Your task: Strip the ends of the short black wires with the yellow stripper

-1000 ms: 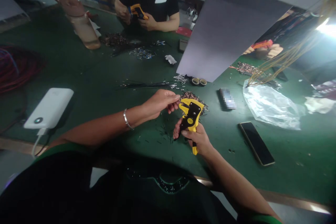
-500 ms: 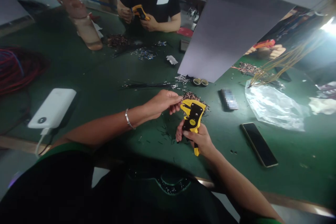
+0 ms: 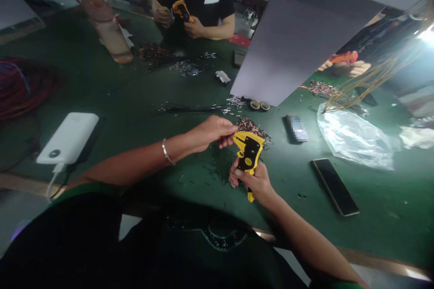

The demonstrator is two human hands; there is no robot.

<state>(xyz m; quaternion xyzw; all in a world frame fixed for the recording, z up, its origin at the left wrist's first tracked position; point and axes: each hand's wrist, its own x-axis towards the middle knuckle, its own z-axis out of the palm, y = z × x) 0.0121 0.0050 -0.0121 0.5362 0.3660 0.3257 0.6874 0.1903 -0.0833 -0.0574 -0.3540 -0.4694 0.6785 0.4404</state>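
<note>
My right hand (image 3: pixel 256 180) is wrapped round a yellow and black wire stripper (image 3: pixel 250 153), its jaws pointing up and left and looking closed. Thumb and finger of my left hand (image 3: pixel 217 131) are pinched together right by those jaws. Whatever lies between them is too small to make out, though a thin wire would fit there. Just behind the jaws is a heap of short copper-coloured wire pieces (image 3: pixel 252 125). Beyond my left hand a bundle of thin black wires (image 3: pixel 193 109) with bright ends lies across the green table (image 3: pixel 135 95).
A white power bank (image 3: pixel 69 137) with a cable lies left, a phone (image 3: pixel 334 185) right. Near a clear plastic bag (image 3: pixel 356 137) stands a grey partition (image 3: pixel 301 40). Across the table, a person holds an orange tool (image 3: pixel 182 10). A bottle (image 3: pixel 113 40) stands far left.
The fingers of my right hand have squeezed the stripper's handles, and its jaws have closed. My left hand has barely moved, staying beside the jaws.
</note>
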